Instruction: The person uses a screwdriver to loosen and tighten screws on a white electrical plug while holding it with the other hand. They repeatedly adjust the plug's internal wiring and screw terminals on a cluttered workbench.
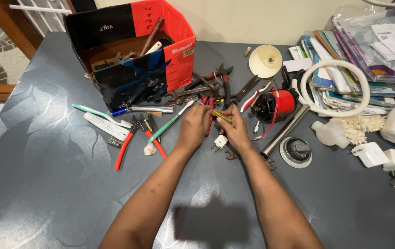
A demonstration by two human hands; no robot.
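Both of my hands meet at the middle of a grey table (45, 184). My right hand (235, 129) grips the yellow handle of a small screwdriver (221, 115) that points left. My left hand (194, 124) closes around the screwdriver's thin metal tip. A small white plug (219, 142) lies on the table just below the two hands. A green and white toothbrush (170, 122) rests to the left of my left hand, and red-handled pliers (133, 138) lie further left.
A red and black cardboard box (128, 50) of tools stands at the back left. Wrenches and pliers (206, 87), a red motor (276, 105), a metal tube (284, 130), a white hose ring (336, 87) and stacked papers (368, 55) crowd the back right.
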